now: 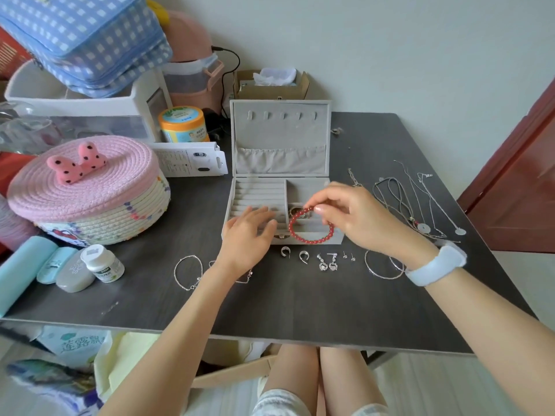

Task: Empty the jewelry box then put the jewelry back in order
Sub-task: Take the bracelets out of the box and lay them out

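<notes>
A grey velvet jewelry box (258, 190) stands open at the table's middle, lid upright. My right hand (357, 220) pinches a red bead bracelet (303, 235), which hangs over the box's front right compartment. A dark bracelet (295, 211) lies in the compartment behind it. My left hand (249, 235) rests flat on the box's front left edge, holding nothing. On the table in front of the box lie silver earrings (327, 262), a thin chain bracelet (189, 271) and bangles (384, 265). Several silver necklaces (414, 202) are spread at the right.
A pink-lidded woven basket (87, 190) sits at the left, with a pill bottle (103, 262) and small cases (57, 265) before it. Storage boxes and an orange-lidded jar (183, 124) crowd the back left. A cardboard box (270, 85) stands behind the jewelry box.
</notes>
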Demonstrator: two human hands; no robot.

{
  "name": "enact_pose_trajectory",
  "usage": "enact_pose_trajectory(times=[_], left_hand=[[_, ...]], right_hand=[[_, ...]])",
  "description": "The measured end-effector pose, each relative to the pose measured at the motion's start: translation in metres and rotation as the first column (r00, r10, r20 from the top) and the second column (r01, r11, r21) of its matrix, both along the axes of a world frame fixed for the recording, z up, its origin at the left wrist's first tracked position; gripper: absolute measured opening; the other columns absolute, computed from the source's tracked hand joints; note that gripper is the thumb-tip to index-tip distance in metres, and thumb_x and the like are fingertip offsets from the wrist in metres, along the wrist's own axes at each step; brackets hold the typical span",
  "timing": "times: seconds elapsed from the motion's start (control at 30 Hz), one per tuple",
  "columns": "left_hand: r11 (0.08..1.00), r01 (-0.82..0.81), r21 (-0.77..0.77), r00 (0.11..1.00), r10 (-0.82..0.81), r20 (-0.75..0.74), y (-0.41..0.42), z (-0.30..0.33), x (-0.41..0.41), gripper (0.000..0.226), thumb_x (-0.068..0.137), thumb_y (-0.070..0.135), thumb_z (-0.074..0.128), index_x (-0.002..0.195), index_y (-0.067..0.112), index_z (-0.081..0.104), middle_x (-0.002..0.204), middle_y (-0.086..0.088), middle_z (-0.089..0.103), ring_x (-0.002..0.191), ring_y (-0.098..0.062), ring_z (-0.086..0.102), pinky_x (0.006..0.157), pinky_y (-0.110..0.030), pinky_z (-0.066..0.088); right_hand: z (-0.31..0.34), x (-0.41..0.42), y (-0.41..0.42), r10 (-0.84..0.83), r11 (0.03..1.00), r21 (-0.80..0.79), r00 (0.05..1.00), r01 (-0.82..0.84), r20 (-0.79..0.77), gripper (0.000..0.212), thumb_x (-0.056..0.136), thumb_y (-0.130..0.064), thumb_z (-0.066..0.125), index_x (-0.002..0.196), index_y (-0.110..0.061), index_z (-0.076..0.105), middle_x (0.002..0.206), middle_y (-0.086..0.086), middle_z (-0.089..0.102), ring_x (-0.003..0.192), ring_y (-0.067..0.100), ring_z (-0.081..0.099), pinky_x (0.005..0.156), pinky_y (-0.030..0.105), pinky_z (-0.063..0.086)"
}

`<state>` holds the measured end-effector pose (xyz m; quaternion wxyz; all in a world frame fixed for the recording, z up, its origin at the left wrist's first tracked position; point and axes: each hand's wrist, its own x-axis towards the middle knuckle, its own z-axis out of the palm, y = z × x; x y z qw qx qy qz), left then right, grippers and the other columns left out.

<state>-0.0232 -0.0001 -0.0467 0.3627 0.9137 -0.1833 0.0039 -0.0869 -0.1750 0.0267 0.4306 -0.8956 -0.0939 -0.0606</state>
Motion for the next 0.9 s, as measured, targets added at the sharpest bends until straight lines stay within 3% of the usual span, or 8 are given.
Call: enact_pose_trajectory(times=[0.1,0.23,0.37,0.57,0.73,0.9], left_hand=[[0.985,-0.029,-0.167,0.998,0.037,0.048,0.01,0.003,-0.012,0.029,0.092,0.013,0.05,0.118,0.014,0.061,0.132,0.0,0.054,0.129,-0.016,0.042,0.105,-0.024,0.03],[0.992,-0.018,-0.121,0.975,0.044,0.217,0.03,-0.007,-0.049,0.028,0.087,0.017,0.052,0.112,0.013,0.064,0.12,-0.001,0.062,0.117,-0.016,0.051,0.098,-0.024,0.034],[1.0,0.018,-0.011,0.951,-0.014,0.307,0.051,-0.027,-0.086,0.034,0.083,0.03,0.043,0.105,0.018,0.066,0.113,0.005,0.063,0.109,-0.012,0.049,0.09,-0.031,0.037],[0.973,0.176,0.15,0.844,-0.227,0.485,0.06,-0.043,-0.102,0.024,0.084,0.028,0.054,0.098,0.019,0.071,0.107,0.007,0.067,0.104,-0.014,0.053,0.087,-0.033,0.038],[0.969,0.093,0.228,0.857,-0.194,0.478,0.057,-0.04,-0.098,0.029,0.084,0.034,0.053,0.101,0.019,0.071,0.111,0.009,0.067,0.104,-0.018,0.055,0.086,-0.033,0.037],[0.971,0.03,0.238,0.868,-0.144,0.475,0.052,-0.037,-0.092,0.03,0.083,0.036,0.052,0.1,0.021,0.071,0.109,0.008,0.068,0.103,-0.019,0.055,0.086,-0.033,0.034]], right_hand=[[-0.012,-0.026,0.016,0.131,0.989,0.097,0.97,-0.113,-0.206,0.023,0.091,-0.007,0.05,0.083,-0.025,0.064,0.072,-0.004,0.058,0.058,0.002,0.053,0.058,0.013,0.044],[-0.053,-0.037,0.035,0.136,0.99,0.006,0.947,-0.141,-0.29,0.017,0.09,-0.01,0.052,0.093,-0.013,0.068,0.076,-0.01,0.054,0.059,0.0,0.054,0.062,0.013,0.044],[-0.074,-0.035,0.041,0.025,0.992,-0.116,0.983,-0.047,-0.185,0.017,0.088,-0.014,0.056,0.099,-0.015,0.069,0.081,-0.011,0.051,0.068,0.0,0.05,0.068,0.006,0.036],[-0.085,-0.034,0.044,0.0,0.982,-0.189,1.0,-0.004,-0.02,0.017,0.088,-0.009,0.056,0.1,-0.01,0.067,0.083,-0.016,0.047,0.066,-0.005,0.047,0.071,0.009,0.033],[-0.089,-0.038,0.039,0.025,0.976,-0.218,0.996,-0.007,0.081,0.019,0.088,-0.01,0.052,0.1,-0.01,0.067,0.093,-0.006,0.056,0.073,-0.006,0.043,0.075,0.001,0.031],[-0.068,-0.021,0.021,-0.111,0.967,-0.197,0.964,0.161,0.242,0.022,0.085,-0.012,0.049,0.098,-0.008,0.067,0.09,0.003,0.062,0.071,0.004,0.047,0.071,0.004,0.033]])
